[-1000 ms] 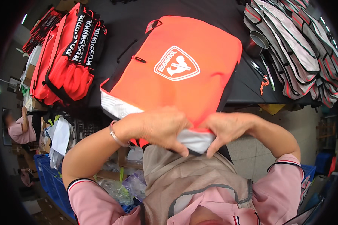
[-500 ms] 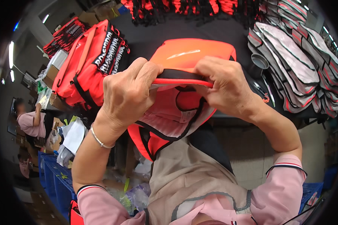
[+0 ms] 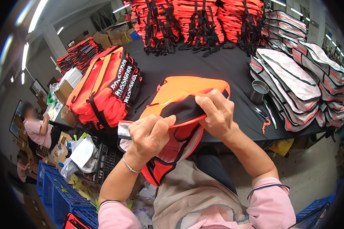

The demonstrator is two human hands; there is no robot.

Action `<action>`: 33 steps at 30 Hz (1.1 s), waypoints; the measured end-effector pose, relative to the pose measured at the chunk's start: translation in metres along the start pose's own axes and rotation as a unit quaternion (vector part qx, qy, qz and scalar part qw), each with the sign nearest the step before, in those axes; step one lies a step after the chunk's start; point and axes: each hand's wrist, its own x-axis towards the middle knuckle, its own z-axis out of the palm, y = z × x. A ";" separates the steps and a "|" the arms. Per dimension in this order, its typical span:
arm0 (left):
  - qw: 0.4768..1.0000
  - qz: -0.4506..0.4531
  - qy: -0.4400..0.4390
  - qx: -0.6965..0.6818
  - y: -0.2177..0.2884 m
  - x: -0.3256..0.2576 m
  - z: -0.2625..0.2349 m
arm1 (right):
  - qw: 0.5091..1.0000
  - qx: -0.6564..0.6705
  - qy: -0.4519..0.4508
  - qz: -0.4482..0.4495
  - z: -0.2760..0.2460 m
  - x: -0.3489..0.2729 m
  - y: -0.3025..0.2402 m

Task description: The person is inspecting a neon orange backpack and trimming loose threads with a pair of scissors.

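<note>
Here, the left hand [image 3: 151, 133] and right hand [image 3: 216, 114] pinch an orange backpack [image 3: 195, 86].
It looks light and floppy, so I'd hold its red rim [image 3: 188, 121].

One soft bag [image 3: 174, 97], orange-red with black and white sections, inspected at the near edge of the desk [image 3: 160, 65]. Long axis tilted, running roughly from 1 o'clock to 7 o'clock. Orange front panel uppermost, its far end resting on the desk toward 12 o'clock. Black section at centre creased and bowed, bordered by a bright red edge. Mouth gaping toward 6 o'clock; pale lining partly visible within. White corner projecting at 9 o'clock. Red and black portion hanging below the desk edge at 7 o'clock.
</note>
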 end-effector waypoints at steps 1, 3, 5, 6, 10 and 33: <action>1.000 0.008 0.004 0.003 -0.002 -0.004 0.001 | 1.000 0.002 0.001 0.003 0.000 -0.003 -0.005; 1.000 0.003 0.010 -0.004 -0.004 -0.012 0.003 | 0.993 0.022 -0.025 0.113 0.001 -0.008 -0.016; 1.000 0.000 0.018 -0.012 -0.001 -0.016 0.003 | 0.993 0.029 -0.022 0.116 -0.002 -0.011 -0.014; 1.000 0.012 0.020 0.006 0.001 -0.017 0.003 | 0.997 0.020 0.001 0.076 -0.003 -0.011 -0.009; 0.999 0.023 0.019 -0.012 0.011 -0.034 0.007 | 0.998 0.009 0.052 0.019 -0.004 -0.009 -0.003; 0.999 0.015 0.022 -0.029 0.005 -0.030 0.006 | 0.995 0.088 -0.010 0.050 -0.010 0.001 -0.024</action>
